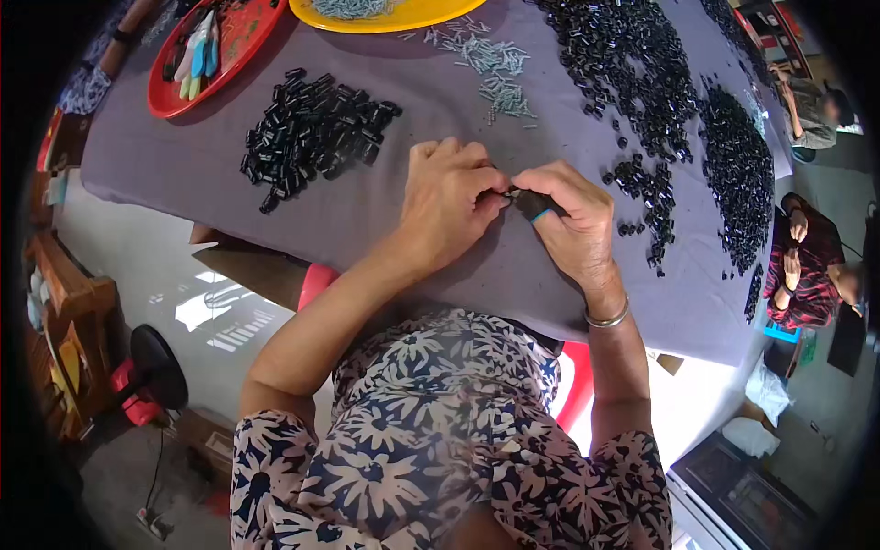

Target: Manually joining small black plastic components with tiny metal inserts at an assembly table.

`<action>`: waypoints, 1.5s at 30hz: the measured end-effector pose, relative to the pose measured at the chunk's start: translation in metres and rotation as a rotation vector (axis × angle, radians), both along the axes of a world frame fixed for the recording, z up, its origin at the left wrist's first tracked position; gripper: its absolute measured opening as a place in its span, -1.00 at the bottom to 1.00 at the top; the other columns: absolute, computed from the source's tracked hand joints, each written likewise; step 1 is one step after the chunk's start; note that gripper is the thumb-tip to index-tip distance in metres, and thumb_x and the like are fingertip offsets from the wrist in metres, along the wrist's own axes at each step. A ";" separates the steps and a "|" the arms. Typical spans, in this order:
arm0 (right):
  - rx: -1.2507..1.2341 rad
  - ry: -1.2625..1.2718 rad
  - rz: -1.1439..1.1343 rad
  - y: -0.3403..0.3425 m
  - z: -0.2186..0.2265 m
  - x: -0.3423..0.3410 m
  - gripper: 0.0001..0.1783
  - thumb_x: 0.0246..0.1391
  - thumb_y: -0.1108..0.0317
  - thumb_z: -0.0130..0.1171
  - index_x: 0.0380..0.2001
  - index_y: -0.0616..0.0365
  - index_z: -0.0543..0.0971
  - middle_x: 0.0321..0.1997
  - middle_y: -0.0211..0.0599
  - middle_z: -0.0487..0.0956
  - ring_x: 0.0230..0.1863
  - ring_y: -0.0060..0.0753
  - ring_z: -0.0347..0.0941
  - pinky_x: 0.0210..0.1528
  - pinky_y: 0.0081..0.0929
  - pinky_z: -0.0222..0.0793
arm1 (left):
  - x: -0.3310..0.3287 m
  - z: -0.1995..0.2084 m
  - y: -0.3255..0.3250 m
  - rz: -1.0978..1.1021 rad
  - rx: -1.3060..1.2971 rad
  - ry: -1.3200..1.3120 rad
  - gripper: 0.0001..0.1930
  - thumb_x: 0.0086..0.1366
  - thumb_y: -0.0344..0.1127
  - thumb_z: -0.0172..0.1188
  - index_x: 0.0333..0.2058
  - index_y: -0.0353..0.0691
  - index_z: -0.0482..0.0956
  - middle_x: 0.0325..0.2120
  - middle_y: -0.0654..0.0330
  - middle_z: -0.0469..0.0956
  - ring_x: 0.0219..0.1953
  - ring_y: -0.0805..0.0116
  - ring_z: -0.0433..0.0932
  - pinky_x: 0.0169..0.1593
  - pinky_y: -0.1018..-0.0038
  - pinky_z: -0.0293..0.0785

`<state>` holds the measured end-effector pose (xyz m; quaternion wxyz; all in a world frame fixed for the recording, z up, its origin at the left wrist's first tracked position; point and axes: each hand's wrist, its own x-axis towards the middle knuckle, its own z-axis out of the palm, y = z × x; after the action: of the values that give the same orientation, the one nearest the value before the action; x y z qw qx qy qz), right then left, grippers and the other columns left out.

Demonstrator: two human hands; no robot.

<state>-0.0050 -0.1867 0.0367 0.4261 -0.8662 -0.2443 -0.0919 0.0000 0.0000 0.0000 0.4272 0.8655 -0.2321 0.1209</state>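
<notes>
My left hand [447, 197] and my right hand [576, 218] meet over the cloth-covered table, fingertips almost touching. Both are closed in a pinch around a small dark piece [511, 192]; the fingers hide most of it. A black cover with a blue edge [539, 209] sits on a digit of my right hand. Left of my hands lies a heap of short, shiny black cylindrical pieces [316, 133]. Beyond them are scattered thin pale blue-grey pins [495, 64]. A smaller cluster of black pieces [653, 203] lies to the right of my right hand.
A red tray [165, 99] with coloured-handled tools stands at far left, beside a yellow tray [394, 26] of pins. Large black heaps [632, 64] cover the table's [367, 220] right side. Other people [811, 266] sit at right; another person's arm shows at upper left.
</notes>
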 end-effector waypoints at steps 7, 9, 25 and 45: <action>-0.057 -0.132 0.028 0.004 -0.010 0.000 -0.64 -0.22 0.78 0.21 -0.29 0.22 0.63 -0.34 -0.28 0.64 -0.32 -0.25 0.59 -0.25 -0.41 0.51 | 0.000 -0.002 0.003 -0.001 0.009 -0.032 -0.87 -0.05 -0.38 0.41 -0.47 -0.08 0.66 -0.45 0.31 0.47 -0.27 0.24 0.44 -0.07 0.24 0.23; -0.076 -0.160 0.032 0.004 -0.009 -0.001 -0.65 -0.22 0.77 0.21 -0.29 0.22 0.63 -0.35 -0.27 0.64 -0.33 -0.23 0.58 -0.26 -0.40 0.50 | 0.000 -0.002 0.002 0.004 0.003 -0.038 -0.87 -0.05 -0.38 0.41 -0.47 -0.09 0.65 -0.45 0.31 0.47 -0.27 0.24 0.44 -0.07 0.24 0.23; -0.081 -0.154 0.047 0.006 -0.012 -0.004 -0.61 -0.29 0.80 0.14 -0.31 0.23 0.60 -0.34 -0.23 0.60 -0.33 -0.18 0.52 -0.29 -0.36 0.47 | 0.006 0.010 0.007 -0.090 -0.100 0.060 -0.64 -0.03 -0.46 0.39 -0.18 -0.14 0.61 -0.35 0.30 0.55 -0.19 0.25 0.49 -0.01 0.29 0.24; -0.287 -0.188 0.058 0.002 -0.022 -0.017 -0.58 -0.36 0.59 0.29 -0.27 0.10 0.57 -0.29 -0.38 0.50 -0.20 -0.25 0.43 -0.11 -0.33 0.34 | 0.013 0.011 0.003 -0.197 -0.042 -0.003 -0.72 -0.05 -0.52 0.36 -0.28 -0.20 0.63 -0.52 0.22 0.52 -0.39 0.20 0.49 -0.07 0.32 0.30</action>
<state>-0.0221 -0.1848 0.0148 0.2759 -0.8983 -0.3185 -0.1242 0.0128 0.0032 0.0111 0.4546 0.8291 -0.3142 0.0843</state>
